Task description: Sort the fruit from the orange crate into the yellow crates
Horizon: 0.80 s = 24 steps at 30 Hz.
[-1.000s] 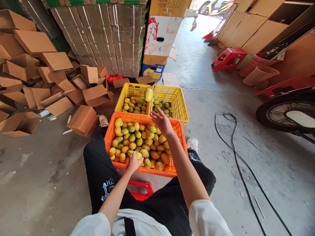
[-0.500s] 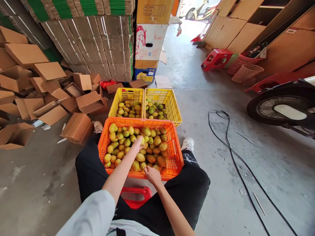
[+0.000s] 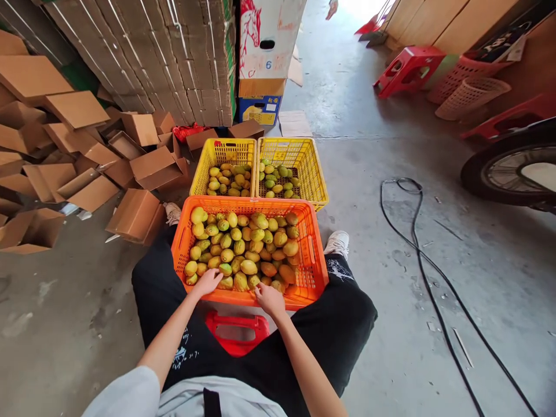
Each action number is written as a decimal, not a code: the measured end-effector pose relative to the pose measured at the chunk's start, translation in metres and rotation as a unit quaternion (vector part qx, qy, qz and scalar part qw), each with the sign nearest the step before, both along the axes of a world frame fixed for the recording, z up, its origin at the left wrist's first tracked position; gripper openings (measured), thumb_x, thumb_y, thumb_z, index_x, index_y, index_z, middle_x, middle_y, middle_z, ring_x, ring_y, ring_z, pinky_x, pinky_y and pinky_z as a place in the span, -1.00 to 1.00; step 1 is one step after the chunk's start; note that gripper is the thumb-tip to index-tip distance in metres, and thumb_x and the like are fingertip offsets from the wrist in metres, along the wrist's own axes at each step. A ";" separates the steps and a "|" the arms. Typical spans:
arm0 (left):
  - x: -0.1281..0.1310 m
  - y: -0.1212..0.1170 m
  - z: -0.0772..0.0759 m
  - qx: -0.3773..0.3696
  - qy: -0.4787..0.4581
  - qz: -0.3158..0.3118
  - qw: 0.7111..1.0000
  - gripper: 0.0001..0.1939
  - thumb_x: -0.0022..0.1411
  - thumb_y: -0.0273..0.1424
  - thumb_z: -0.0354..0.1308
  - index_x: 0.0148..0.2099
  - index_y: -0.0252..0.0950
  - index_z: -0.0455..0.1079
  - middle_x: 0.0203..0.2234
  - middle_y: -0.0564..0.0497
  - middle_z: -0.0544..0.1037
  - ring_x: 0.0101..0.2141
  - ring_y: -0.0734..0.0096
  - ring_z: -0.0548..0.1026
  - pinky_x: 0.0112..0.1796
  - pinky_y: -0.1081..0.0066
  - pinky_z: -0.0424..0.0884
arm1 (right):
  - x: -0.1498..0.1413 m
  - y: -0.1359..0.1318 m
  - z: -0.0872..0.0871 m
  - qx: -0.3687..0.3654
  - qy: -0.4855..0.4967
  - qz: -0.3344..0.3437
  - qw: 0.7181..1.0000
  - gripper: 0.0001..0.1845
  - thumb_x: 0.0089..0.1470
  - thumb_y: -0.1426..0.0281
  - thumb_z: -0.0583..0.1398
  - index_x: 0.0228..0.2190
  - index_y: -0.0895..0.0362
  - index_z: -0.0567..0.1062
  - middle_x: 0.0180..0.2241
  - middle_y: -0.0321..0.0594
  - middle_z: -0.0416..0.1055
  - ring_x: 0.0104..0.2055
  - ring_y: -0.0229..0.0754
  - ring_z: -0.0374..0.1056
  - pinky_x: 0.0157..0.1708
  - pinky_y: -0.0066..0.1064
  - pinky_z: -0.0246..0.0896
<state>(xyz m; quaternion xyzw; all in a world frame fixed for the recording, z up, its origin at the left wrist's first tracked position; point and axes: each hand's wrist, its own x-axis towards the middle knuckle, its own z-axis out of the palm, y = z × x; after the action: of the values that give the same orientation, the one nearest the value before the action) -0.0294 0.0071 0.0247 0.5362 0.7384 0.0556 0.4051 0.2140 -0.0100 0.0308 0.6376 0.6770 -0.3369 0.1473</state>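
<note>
An orange crate (image 3: 311,255) full of yellow-green mangoes (image 3: 243,249) rests between my knees. My left hand (image 3: 207,282) is at the crate's near left corner, fingers curled over a mango in the pile. At the near rim, right of centre, my right hand (image 3: 269,298) is closed on another mango. Behind the orange crate stand two yellow crates side by side. The left one (image 3: 204,168) and the right one (image 3: 315,174) each hold a shallow layer of mangoes.
A red plastic stool (image 3: 237,336) shows under me. Loose cardboard boxes (image 3: 139,214) and stacked flat cartons (image 3: 143,58) fill the left. A black cable (image 3: 417,249) lies on the concrete to the right, with a wheel (image 3: 512,174), red stools and baskets (image 3: 471,95) beyond.
A mango flew from my right hand toward the yellow crates. That hand then came back to the near rim. My left hand reached out over the pile and returned to the near left corner.
</note>
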 end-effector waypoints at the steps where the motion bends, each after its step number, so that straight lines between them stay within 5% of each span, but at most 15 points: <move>1: -0.006 -0.012 -0.012 -0.028 0.022 -0.006 0.999 -0.82 0.34 -0.34 0.12 -0.14 -0.26 0.52 -0.12 -0.14 0.67 -0.01 0.15 0.60 0.04 0.28 0.43 | 0.000 0.000 0.000 0.001 0.001 -0.001 1.000 -0.58 0.36 0.25 -0.03 -0.05 0.10 0.57 -0.08 0.01 0.63 -0.04 -0.01 0.56 -0.16 -0.33 0.29; 6: -0.004 0.002 -0.035 -0.007 0.048 -0.019 0.999 -0.71 0.40 -0.42 -0.03 0.05 -0.30 0.45 0.04 -0.17 0.59 0.07 0.29 0.54 0.09 0.37 0.37 | -0.002 -0.001 -0.004 0.008 -0.002 -0.010 1.000 -0.61 0.34 0.29 0.00 -0.11 0.14 0.59 -0.11 0.01 0.64 -0.07 -0.01 0.57 -0.20 -0.36 0.27; 11: -0.007 0.037 -0.041 -0.012 0.099 -0.039 0.994 -0.64 0.28 -0.46 0.08 0.11 -0.35 0.40 0.14 -0.27 0.47 0.21 0.09 0.39 0.20 0.17 0.26 | -0.002 -0.005 -0.010 0.058 -0.007 -0.022 0.998 -0.63 0.36 0.33 -0.01 -0.16 0.16 0.57 -0.16 -0.03 0.64 -0.12 -0.07 0.57 -0.25 -0.41 0.22; 17: -0.047 0.088 -0.029 0.098 0.295 -0.084 0.947 -0.40 0.21 -0.57 0.03 0.31 -0.50 0.22 0.35 -0.46 0.19 0.37 -0.12 0.13 0.28 0.00 0.12 | -0.002 -0.007 -0.011 0.064 -0.012 -0.030 0.997 -0.66 0.36 0.36 0.01 -0.22 0.15 0.57 -0.23 -0.06 0.63 -0.17 -0.09 0.57 -0.29 -0.42 0.18; 24: -0.076 0.166 -0.019 0.111 0.304 -0.004 0.946 -0.20 0.23 -0.45 0.11 0.44 -0.56 -0.08 0.36 -0.56 0.11 0.30 -0.28 0.20 0.19 -0.08 0.26 | -0.002 -0.010 -0.012 0.045 -0.018 -0.031 0.998 -0.64 0.35 0.36 -0.01 -0.23 0.15 0.57 -0.25 -0.03 0.62 -0.16 -0.05 0.55 -0.23 -0.38 0.21</move>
<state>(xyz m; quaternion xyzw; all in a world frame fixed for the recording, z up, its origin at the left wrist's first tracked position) -0.1053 0.1727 0.0056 0.5721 0.8136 -0.0301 0.0994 0.2120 -0.0202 0.0191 0.6703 0.6686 -0.2988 0.1200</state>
